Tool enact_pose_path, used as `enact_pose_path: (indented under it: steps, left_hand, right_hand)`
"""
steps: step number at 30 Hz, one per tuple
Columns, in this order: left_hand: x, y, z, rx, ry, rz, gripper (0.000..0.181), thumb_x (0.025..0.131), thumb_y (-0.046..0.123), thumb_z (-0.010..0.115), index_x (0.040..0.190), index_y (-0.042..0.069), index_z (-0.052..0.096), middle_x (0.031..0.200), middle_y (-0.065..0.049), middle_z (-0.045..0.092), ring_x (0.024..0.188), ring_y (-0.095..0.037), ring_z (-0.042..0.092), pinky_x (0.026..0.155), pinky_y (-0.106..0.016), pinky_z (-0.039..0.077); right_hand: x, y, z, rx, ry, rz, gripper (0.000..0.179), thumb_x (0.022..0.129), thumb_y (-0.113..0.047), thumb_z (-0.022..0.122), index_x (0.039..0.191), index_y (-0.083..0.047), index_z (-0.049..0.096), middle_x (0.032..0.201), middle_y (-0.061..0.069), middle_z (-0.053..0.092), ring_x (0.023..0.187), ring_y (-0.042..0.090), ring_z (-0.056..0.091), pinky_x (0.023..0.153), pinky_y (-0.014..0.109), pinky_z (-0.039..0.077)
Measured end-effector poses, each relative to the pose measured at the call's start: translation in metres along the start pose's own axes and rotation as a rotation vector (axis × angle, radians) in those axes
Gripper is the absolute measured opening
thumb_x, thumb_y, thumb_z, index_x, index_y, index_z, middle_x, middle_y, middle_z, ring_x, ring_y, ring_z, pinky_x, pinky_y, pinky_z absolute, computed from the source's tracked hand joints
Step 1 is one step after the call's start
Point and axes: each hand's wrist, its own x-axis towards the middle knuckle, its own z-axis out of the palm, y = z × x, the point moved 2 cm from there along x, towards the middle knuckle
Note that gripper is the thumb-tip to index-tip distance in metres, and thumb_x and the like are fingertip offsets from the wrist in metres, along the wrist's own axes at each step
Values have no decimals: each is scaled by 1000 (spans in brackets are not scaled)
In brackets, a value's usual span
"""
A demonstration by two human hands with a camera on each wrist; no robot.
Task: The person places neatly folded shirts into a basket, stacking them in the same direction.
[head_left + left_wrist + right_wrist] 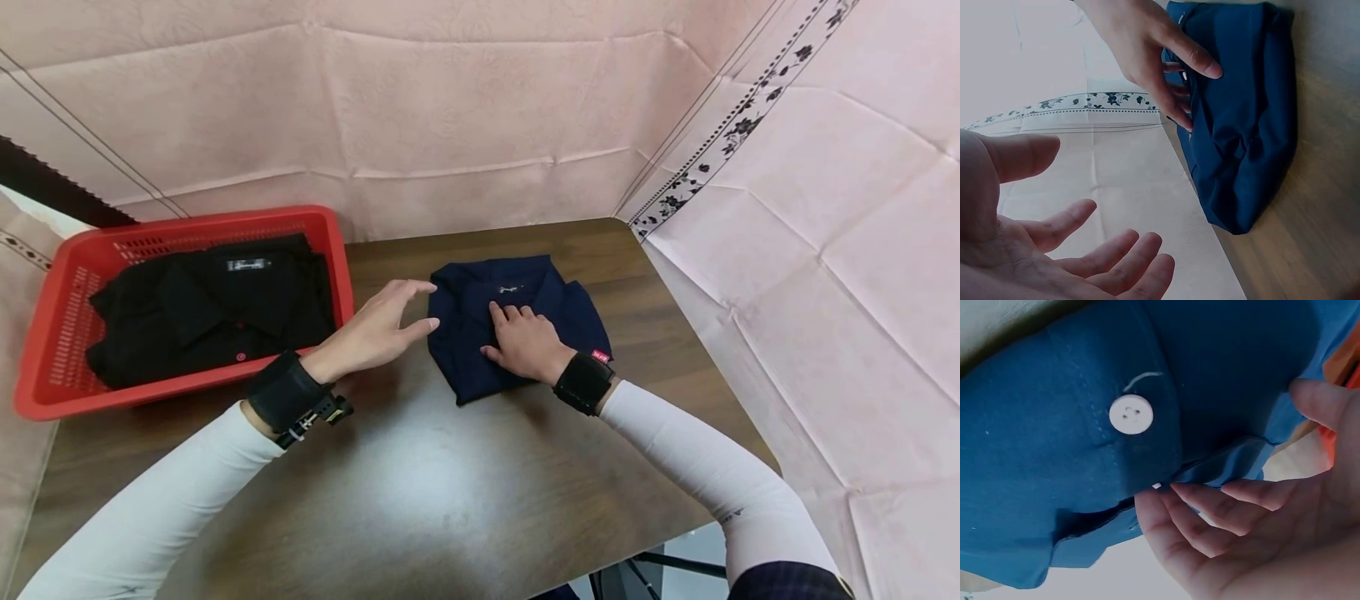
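Note:
A folded navy blue collared shirt (467,310) lies on the table, its small neck label (511,289) facing up and a red tag (601,356) at its lower right edge. My right hand (528,343) rests on the shirt just below the collar, fingers spread and lightly bent. In the right wrist view those fingertips touch the fabric near the collar opening, with a white button (1130,414) beside them. To the left of the shirt, my left hand (377,327) is held with thumb and fingers apart and nothing between them, fingertips right at the shirt's left edge.
At the left stands a red plastic basket (341,271) with folded black shirts (202,308) in it. The brown wooden table (420,483) meets pale pink cloth hangings (480,108) at the back and right.

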Motion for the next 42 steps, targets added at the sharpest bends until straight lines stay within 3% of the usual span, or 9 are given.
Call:
enact_pose_path:
  steps: [13,29,42]
  left_hand:
    - [0,-2,11,-8,-11,-29,57,96,33,58,146,9,42,151,-19,37,135,-32,38,111,-54,34]
    - [-4,-6,18,-27,12,-24,57,97,31,57,145,5,43,149,-21,39,132,-37,42,108,-54,37]
    - [-8,-12,28,-38,-4,-38,55,97,30,57,145,5,44,148,-20,39,132,-35,41,109,-55,36]
  right_hand:
    - [-21,-39,-2,-107,-54,-51,81,94,-57,49,152,-2,35,138,21,54,117,33,54,96,46,51]
    - [-44,-69,-2,-133,-61,-102,83,93,-58,50,151,0,36,136,20,55,115,33,55,94,42,52]
    - [-56,-95,1,-157,-111,-139,84,94,-59,46,152,0,34,141,20,51,121,31,52,99,41,49]
